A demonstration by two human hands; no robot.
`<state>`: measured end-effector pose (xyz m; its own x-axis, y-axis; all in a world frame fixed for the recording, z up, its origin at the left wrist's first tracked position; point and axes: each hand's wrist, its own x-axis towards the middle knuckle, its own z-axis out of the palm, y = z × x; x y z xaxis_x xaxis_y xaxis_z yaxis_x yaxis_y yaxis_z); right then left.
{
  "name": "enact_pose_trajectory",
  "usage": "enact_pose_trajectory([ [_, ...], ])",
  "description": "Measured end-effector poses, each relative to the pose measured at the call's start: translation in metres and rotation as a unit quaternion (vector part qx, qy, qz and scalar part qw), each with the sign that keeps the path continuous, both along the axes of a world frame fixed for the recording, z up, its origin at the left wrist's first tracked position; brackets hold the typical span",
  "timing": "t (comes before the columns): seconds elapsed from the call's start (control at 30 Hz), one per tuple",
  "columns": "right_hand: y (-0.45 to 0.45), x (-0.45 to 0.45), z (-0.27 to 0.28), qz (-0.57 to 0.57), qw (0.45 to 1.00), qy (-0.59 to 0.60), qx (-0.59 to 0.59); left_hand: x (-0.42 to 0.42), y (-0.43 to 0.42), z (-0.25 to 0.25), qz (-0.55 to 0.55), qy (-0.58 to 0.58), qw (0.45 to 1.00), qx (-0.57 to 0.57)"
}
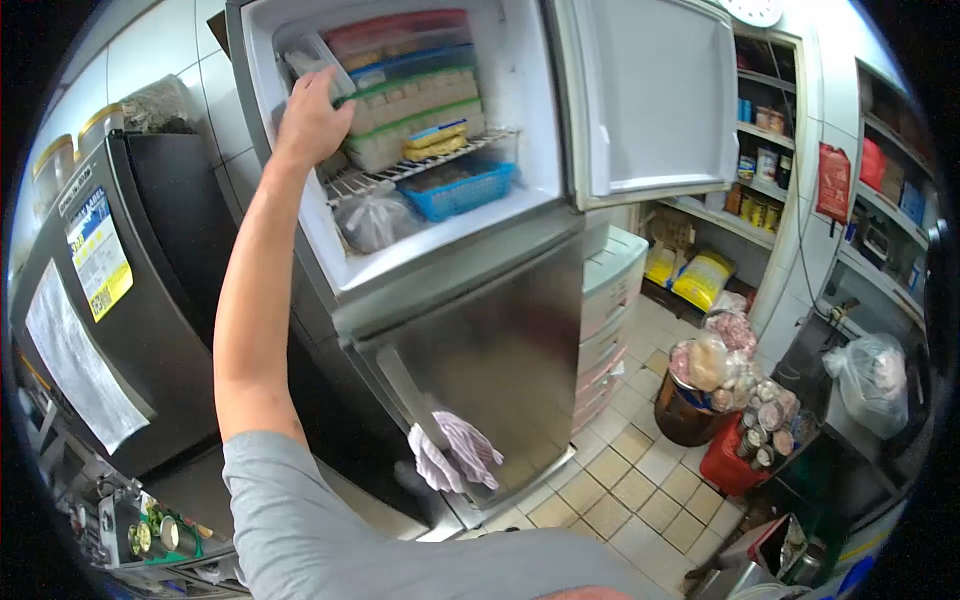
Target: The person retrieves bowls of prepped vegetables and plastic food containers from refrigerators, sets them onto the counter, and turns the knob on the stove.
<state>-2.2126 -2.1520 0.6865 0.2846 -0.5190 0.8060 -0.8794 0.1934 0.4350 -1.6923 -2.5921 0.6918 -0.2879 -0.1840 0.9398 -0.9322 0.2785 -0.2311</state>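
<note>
My left hand (316,118) reaches into the open freezer compartment (540,150) at its upper left. The fingers are on the lower end of a tilted translucent plastic container (336,66), thumb apart from them; the fingertips are partly hidden. Beside it stand stacked food boxes: a red-lidded box (400,35) on top, and green-edged boxes (415,105) below. A yellow packet (436,142) lies on the wire shelf (375,180). Under the shelf sit a blue basket (470,192) and a knotted plastic bag (378,220). My right hand is out of view; only a sliver of skin shows at the bottom edge.
The freezer door (660,100) is swung open to the right. A striped cloth (455,452) hangs on the lower door's handle. A dark fridge (150,280) stands left. Plastic drawers (610,290), a brown bin (685,415) and a red container (735,458) are on the right.
</note>
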Motion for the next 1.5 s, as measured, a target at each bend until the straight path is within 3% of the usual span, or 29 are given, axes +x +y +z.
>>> enact_pose_trajectory([
  [0.03,-0.032,0.022,-0.007,0.027,0.999,-0.009,0.034,0.001,-0.017,0.012,0.006,-0.004,1.0,-0.005],
  [0.1,-0.09,0.055,-0.014,0.103,0.99,0.016,0.1,-0.011,-0.045,0.028,0.029,0.222,0.971,0.086],
  [0.13,-0.112,0.071,-0.024,0.113,0.986,-0.015,0.118,-0.01,-0.065,0.033,0.036,0.218,0.972,0.08],
  [0.2,-0.158,0.104,-0.042,0.131,0.977,-0.077,0.15,-0.007,-0.105,0.041,0.092,0.262,0.96,-0.044],
  [0.23,-0.188,0.108,-0.047,0.218,0.97,-0.049,0.101,-0.019,-0.091,0.041,0.073,0.29,0.954,-0.017],
  [0.33,-0.24,0.127,-0.033,0.291,0.955,-0.022,0.062,-0.021,-0.115,0.051,0.137,0.257,0.953,-0.077],
  [0.47,-0.336,0.123,-0.023,0.413,0.908,0.0,0.068,-0.026,-0.125,0.05,0.118,0.25,0.954,-0.111],
  [0.6,-0.425,0.128,-0.001,0.428,0.898,-0.037,0.1,-0.029,-0.117,0.057,0.153,0.251,0.954,-0.065],
  [0.67,-0.473,0.131,0.009,0.441,0.891,-0.057,0.09,-0.021,-0.129,0.063,0.159,0.217,0.953,-0.14],
  [0.83,-0.568,0.159,0.035,0.564,0.82,-0.072,0.068,-0.005,-0.126,0.065,0.199,0.171,0.949,-0.176],
  [0.9,-0.575,0.176,0.041,0.572,0.808,-0.102,0.096,0.0,-0.127,0.066,0.196,0.116,0.944,-0.238],
  [1.07,-0.605,0.221,0.033,0.537,0.822,-0.119,0.149,-0.022,-0.112,0.066,0.23,0.149,0.945,-0.18],
  [1.13,-0.622,0.244,0.027,0.61,0.78,-0.082,0.115,-0.033,-0.089,0.066,0.207,0.172,0.95,-0.16],
  [1.2,-0.62,0.26,0.017,0.637,0.756,-0.085,0.127,-0.041,-0.064,0.059,0.212,0.098,0.917,-0.323],
  [1.3,-0.612,0.29,-0.001,0.735,0.665,-0.075,0.11,-0.108,0.003,0.037,0.204,0.17,0.919,-0.291],
  [1.33,-0.603,0.298,-0.008,0.739,0.659,-0.075,0.114,-0.128,0.02,0.031,0.197,0.189,0.918,-0.286],
  [1.4,-0.577,0.306,-0.022,0.814,0.534,-0.119,0.197,-0.155,0.035,0.016,0.19,0.206,0.917,-0.284],
  [1.5,-0.542,0.302,-0.043,0.816,0.507,-0.114,0.254,-0.164,0.044,-0.004,0.214,0.204,0.917,-0.267],
])
